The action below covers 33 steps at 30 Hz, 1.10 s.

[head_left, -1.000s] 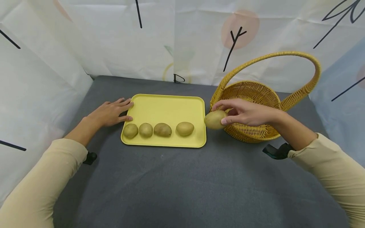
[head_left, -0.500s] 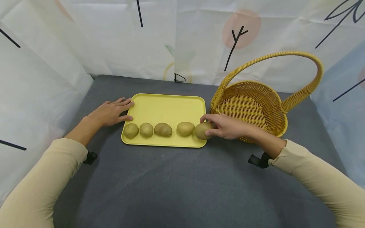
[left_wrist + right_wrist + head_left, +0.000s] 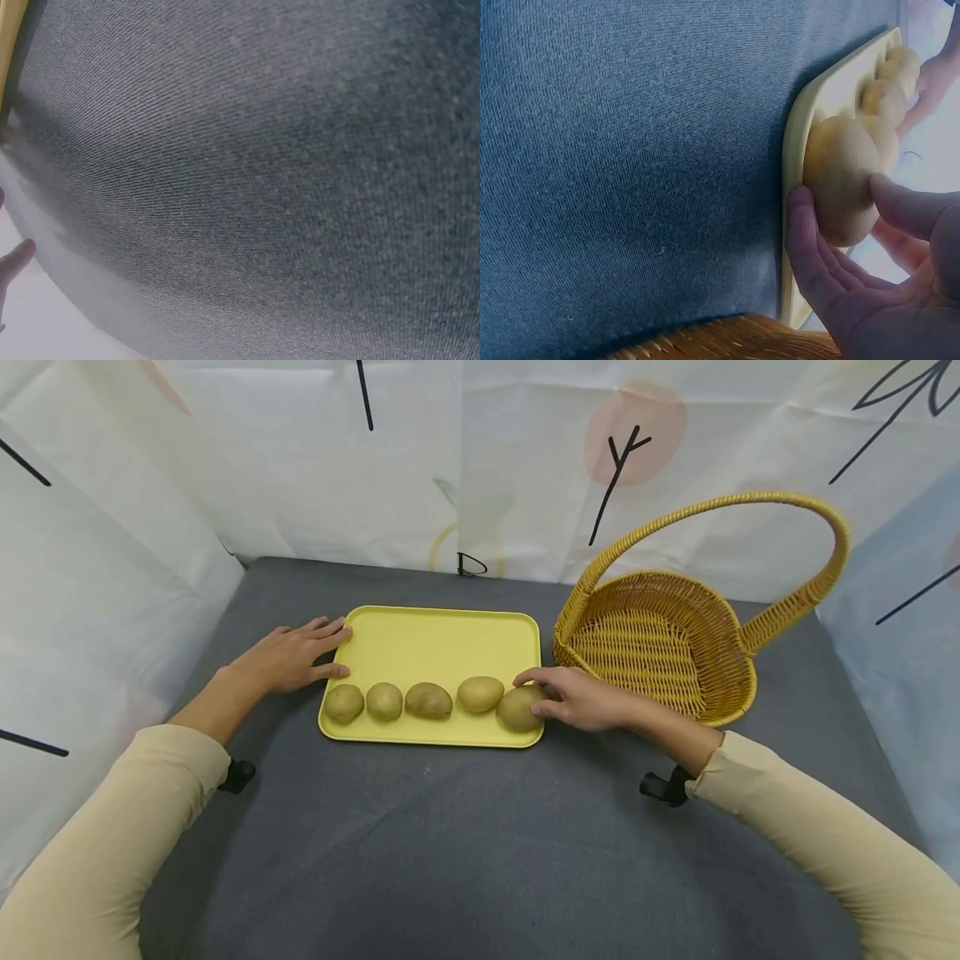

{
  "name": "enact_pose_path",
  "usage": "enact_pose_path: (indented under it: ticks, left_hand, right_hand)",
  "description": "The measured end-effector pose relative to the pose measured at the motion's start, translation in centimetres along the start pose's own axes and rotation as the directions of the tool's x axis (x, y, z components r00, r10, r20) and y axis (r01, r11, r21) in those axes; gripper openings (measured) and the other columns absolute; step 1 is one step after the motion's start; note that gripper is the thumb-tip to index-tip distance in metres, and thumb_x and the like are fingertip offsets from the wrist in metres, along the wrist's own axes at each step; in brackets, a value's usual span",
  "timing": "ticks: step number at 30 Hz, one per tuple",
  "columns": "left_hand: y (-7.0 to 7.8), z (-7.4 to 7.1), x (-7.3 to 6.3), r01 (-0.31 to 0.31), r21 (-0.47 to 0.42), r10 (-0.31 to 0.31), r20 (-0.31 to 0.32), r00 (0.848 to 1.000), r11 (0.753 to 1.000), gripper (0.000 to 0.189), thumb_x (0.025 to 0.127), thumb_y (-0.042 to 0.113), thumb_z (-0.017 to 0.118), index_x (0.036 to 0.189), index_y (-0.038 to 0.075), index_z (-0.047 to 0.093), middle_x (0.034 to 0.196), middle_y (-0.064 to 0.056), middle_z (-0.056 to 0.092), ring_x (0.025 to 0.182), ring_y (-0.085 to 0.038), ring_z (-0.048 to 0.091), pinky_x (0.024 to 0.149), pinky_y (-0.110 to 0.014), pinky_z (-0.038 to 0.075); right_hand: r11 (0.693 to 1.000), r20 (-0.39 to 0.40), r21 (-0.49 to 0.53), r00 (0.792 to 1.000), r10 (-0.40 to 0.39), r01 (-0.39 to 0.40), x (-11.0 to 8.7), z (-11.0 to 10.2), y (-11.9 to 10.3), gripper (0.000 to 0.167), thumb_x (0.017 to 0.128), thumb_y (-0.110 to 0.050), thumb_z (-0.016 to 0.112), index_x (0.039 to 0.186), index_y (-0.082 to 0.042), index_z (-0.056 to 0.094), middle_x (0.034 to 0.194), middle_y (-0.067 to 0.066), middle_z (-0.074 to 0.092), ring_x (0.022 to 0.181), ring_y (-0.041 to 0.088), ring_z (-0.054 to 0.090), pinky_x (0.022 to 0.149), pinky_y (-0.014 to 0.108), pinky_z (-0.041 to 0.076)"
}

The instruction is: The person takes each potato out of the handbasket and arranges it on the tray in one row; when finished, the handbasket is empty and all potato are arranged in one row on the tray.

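My right hand point(image 3: 585, 697) grips a brown potato point(image 3: 519, 710) between thumb and fingers at the right end of the yellow tray point(image 3: 442, 635). In the right wrist view, the held potato point(image 3: 840, 176) sits within the tray rim, fingertips on both sides of it. Just left of it lies another potato point(image 3: 481, 693), right up against it. Farther left along the front side of the tray are a darker oval potato point(image 3: 428, 701), a rounder potato point(image 3: 384, 702) and a potato in the corner point(image 3: 344, 703). My left hand point(image 3: 288, 656), fingers extended, rests at the tray's left edge.
A yellow wicker basket point(image 3: 637, 660) with a tall arched handle point(image 3: 750, 500) stands right of the tray, close behind my right hand; its woven bottom shows. Dark grey cloth point(image 3: 450, 843) covers the table. White printed sheets point(image 3: 517, 460) hang behind and at the sides.
My right hand has carried the potato left from beside the basket onto the tray's right end. The neighbouring potato has shifted slightly left. The left hand stays put.
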<state>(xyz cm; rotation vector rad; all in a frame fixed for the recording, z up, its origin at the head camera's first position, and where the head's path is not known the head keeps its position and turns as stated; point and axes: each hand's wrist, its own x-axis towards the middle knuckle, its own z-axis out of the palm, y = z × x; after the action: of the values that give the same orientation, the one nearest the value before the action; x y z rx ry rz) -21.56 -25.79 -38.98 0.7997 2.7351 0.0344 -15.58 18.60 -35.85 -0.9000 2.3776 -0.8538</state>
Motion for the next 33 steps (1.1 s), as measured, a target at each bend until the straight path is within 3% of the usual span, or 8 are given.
enact_pose_path:
  ticks: [7,10,14,19,22,25,29,33]
  left_hand:
    - [-0.1,0.0,0.0,-0.002,0.003,0.002,-0.002,1.0,1.0,0.076,0.102,0.051,0.051,0.158,0.006,0.027,0.163,-0.019,0.021,0.147,-0.043,0.02,0.106,-0.07,0.025]
    - [-0.1,0.0,0.1,0.0,0.006,0.0,0.001,1.0,1.0,0.075,0.102,0.05,0.05,0.158,0.007,0.026,0.163,-0.019,0.02,0.148,-0.043,0.019,0.107,-0.069,0.025]
    - [-0.1,0.0,0.0,-0.004,0.001,0.004,-0.005,1.0,1.0,0.074,0.102,0.049,0.05,0.158,0.006,0.028,0.162,-0.02,0.022,0.147,-0.044,0.021,0.107,-0.069,0.025]
    - [-0.1,-0.1,0.0,-0.007,-0.003,0.007,-0.009,1.0,1.0,0.074,0.102,0.049,0.05,0.158,0.005,0.028,0.162,-0.02,0.023,0.147,-0.043,0.021,0.107,-0.068,0.025]
    - [-0.2,-0.1,0.0,-0.003,0.001,0.003,-0.009,1.0,1.0,0.073,0.103,0.048,0.051,0.158,0.006,0.028,0.162,-0.019,0.023,0.148,-0.042,0.02,0.108,-0.068,0.025]
    - [-0.3,-0.2,-0.1,-0.001,-0.002,0.001,-0.011,1.0,1.0,0.072,0.103,0.047,0.051,0.158,0.005,0.028,0.162,-0.019,0.023,0.148,-0.042,0.02,0.108,-0.068,0.024]
    - [-0.1,-0.3,-0.1,0.0,-0.015,0.0,-0.01,1.0,1.0,0.072,0.103,0.046,0.05,0.158,0.005,0.028,0.162,-0.019,0.023,0.148,-0.043,0.02,0.108,-0.069,0.024]
    - [0.0,-0.4,-0.2,0.005,-0.009,-0.005,-0.001,1.0,1.0,0.073,0.103,0.049,0.049,0.157,0.005,0.029,0.162,-0.02,0.024,0.147,-0.043,0.021,0.107,-0.069,0.025]
  right_hand:
    - [0.999,-0.022,-0.034,1.0,-0.001,0.0,-0.4,-0.1,-0.3,0.046,0.1,-0.009,0.061,0.141,0.007,0.048,0.096,0.011,0.056,0.078,0.022,0.052,0.078,0.04,0.044]
    - [1.0,-0.013,-0.008,1.0,0.011,-0.012,-1.5,-0.7,-0.9,0.05,0.101,-0.013,0.06,0.146,0.005,0.043,0.116,0.019,0.056,0.089,0.022,0.061,0.084,0.042,0.049]
    - [0.999,-0.021,0.027,0.999,0.041,-0.04,-3.8,-2.2,-1.8,0.052,0.103,-0.019,0.059,0.15,-0.006,0.041,0.141,0.017,0.049,0.107,0.023,0.065,0.087,0.042,0.053]
    - [1.0,-0.09,0.016,0.996,0.013,-0.012,-7.9,-4.9,-2.4,0.045,0.104,-0.018,0.057,0.147,-0.012,0.047,0.138,0.01,0.056,0.113,0.022,0.064,0.089,0.041,0.054]
    - [0.999,-0.168,-0.005,0.985,0.03,-0.031,-10.7,-6.6,-2.2,0.041,0.104,-0.013,0.054,0.145,-0.016,0.05,0.133,0.006,0.06,0.114,0.016,0.063,0.087,0.03,0.054]
    - [0.996,-0.286,-0.034,0.956,0.068,-0.081,-13.3,-8.2,-1.3,0.041,0.103,-0.007,0.054,0.143,-0.017,0.052,0.125,-0.001,0.063,0.108,0.006,0.063,0.082,0.016,0.05]
    - [0.984,-0.447,-0.023,0.883,0.147,-0.176,-16.4,-9.7,0.9,0.04,0.101,-0.003,0.056,0.14,-0.012,0.054,0.115,-0.011,0.064,0.099,-0.002,0.062,0.078,0.006,0.045]
    - [0.96,-0.51,0.036,0.821,0.256,-0.277,-19.4,-10.8,3.7,0.041,0.101,-0.005,0.057,0.141,-0.011,0.051,0.111,-0.022,0.061,0.095,-0.009,0.06,0.077,0.003,0.042]
